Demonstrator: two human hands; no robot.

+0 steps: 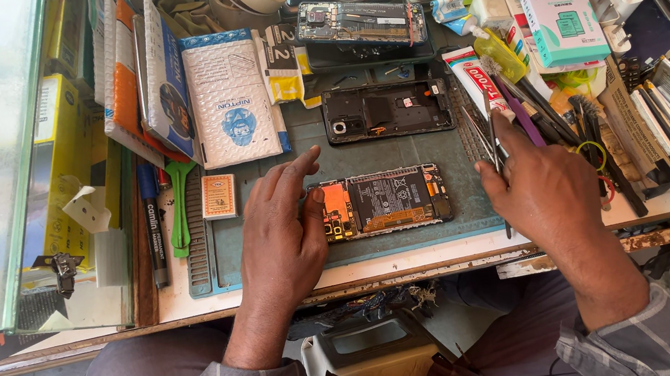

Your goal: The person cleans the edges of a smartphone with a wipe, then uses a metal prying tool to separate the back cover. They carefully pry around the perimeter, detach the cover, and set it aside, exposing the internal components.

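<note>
Opened phone [384, 201] on the green mat [305, 143], held flat under my left hand [282, 235]; tweezers [493, 148] in my right hand [542, 191].

The phone lies back-off near the mat's front edge, long axis running left to right across me, orange-covered end under my left thumb, battery facing up in the middle. Left fingers are spread and relaxed, pressing rather than closed around anything. Right hand is pinched shut on the thin metal tweezers, just beside the phone's right end; I cannot tell which way the tips point. I judge the phone light, stiff and fragile: bare board, thin flex strips, a battery that should not be bent or pricked. Best held by its long frame edges, never the exposed middle. A second open phone shell [387, 110] lies parallel further back on the mat.
</note>
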